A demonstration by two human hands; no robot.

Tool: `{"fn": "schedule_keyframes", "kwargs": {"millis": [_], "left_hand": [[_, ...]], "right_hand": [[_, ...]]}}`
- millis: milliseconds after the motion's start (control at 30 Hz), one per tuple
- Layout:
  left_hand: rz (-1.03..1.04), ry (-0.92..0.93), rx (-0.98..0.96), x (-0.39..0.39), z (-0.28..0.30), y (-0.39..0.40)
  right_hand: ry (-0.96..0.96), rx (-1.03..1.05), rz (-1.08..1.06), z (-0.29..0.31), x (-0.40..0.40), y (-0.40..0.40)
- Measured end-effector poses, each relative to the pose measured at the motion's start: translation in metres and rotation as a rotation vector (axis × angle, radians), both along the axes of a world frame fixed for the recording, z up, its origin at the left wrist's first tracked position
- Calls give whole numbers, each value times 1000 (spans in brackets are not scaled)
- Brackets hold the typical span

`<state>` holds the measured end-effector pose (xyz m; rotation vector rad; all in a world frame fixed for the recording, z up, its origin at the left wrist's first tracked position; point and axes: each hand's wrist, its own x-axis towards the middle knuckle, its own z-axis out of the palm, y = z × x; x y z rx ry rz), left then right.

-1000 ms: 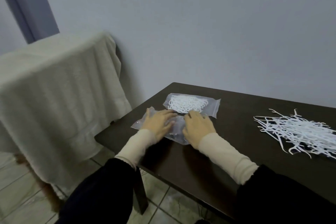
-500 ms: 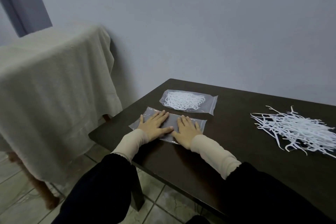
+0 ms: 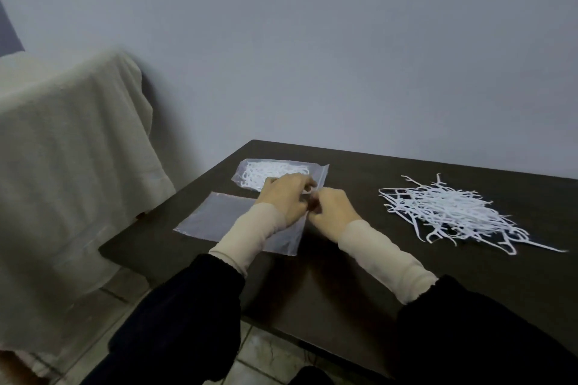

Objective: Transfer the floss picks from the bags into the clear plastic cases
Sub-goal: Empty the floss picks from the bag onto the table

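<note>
A clear zip bag full of white floss picks [image 3: 259, 170] lies at the far left of the dark table [image 3: 359, 275]. My left hand [image 3: 286, 197] has its fingers curled on that bag's near right corner. My right hand [image 3: 331, 206] pinches the same bag's right edge beside it. An empty flat clear bag [image 3: 219, 219] lies nearer me, partly under my left wrist. A loose heap of white floss picks [image 3: 450, 212] lies on the table to the right. No clear plastic case is in view.
A piece of furniture draped in a beige cloth [image 3: 62, 181] stands left of the table, with a gap between them. A plain wall rises behind the table. Tiled floor [image 3: 266, 356] shows below the table's near edge.
Both hands left the flattened empty bag and moved up and right to the full bag's right end. Their fingers went from flat to curled and pinching.
</note>
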<state>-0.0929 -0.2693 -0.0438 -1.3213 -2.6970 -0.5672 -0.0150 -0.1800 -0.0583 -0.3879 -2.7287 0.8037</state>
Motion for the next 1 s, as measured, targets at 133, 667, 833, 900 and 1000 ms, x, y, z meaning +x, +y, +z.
{"fn": "schedule_keyframes", "kwargs": {"millis": [133, 667, 833, 900, 1000], "left_hand": [[-183, 42, 48, 39, 7, 56], [-620, 5, -75, 204, -39, 234], [-673, 28, -207, 226, -53, 258], [-652, 22, -293, 228, -57, 263], [-603, 2, -361, 226, -59, 268]], "right_hand": [[45, 89, -178, 13, 44, 47], [-30, -14, -694, -18, 228, 181], [40, 276, -853, -16, 266, 203], [-92, 432, -951, -19, 274, 215], [-308, 512, -1016, -27, 273, 224]]}}
